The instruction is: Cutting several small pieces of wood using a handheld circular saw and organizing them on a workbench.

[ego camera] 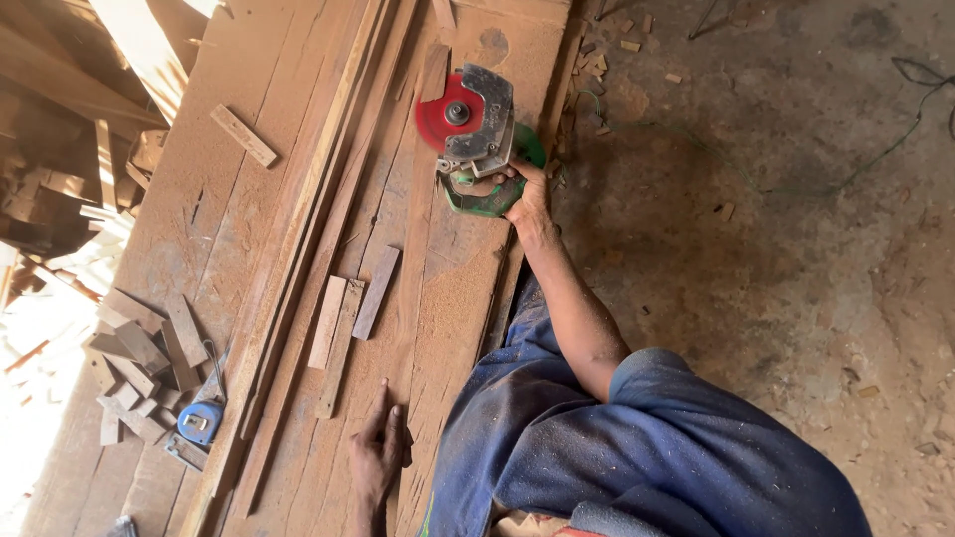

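Observation:
My right hand is shut on the handle of a green circular saw with a red blade disc and a grey guard. The saw sits on a long, sawdust-covered wooden board, near its right edge. My left hand lies flat on the boards closer to me, fingers together and holding nothing. A blue sleeve and blue cloth cover my right arm and lap beside the board.
Three short wood strips lie between my hands. Long thin slats run along the boards to the left. A blue tape measure rests by a pile of small offcuts. A dirt floor with a thin green cable lies to the right.

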